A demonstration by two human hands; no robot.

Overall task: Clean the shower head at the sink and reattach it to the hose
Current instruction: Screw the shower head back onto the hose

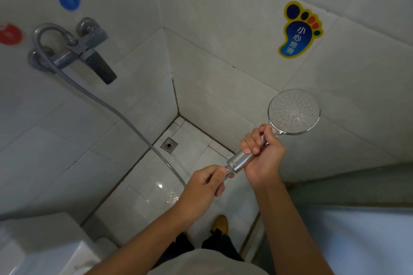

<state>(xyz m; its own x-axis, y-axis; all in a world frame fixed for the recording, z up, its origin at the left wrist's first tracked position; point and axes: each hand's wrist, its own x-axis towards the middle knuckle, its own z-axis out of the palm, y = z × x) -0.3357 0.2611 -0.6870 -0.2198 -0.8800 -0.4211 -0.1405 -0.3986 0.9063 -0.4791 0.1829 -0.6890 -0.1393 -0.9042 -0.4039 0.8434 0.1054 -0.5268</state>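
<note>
head (pixel 293 111) is held far right, handle running near-left to the hose (pixel 125 118) nut, pinched by left hand (pixel 204 183); right hand (pixel 262 152) is wrapped round handle.

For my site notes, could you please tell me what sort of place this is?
Most likely a tiled shower area of a bathroom: a wall-mounted mixer tap with a hose, a floor drain, and a foot-shaped sticker on the wall.

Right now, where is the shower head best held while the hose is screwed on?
Hold the straight handle from the right, as the right hand does. It is slim and round; the wide face gives no grip. The left hand holds the hose nut.
</note>
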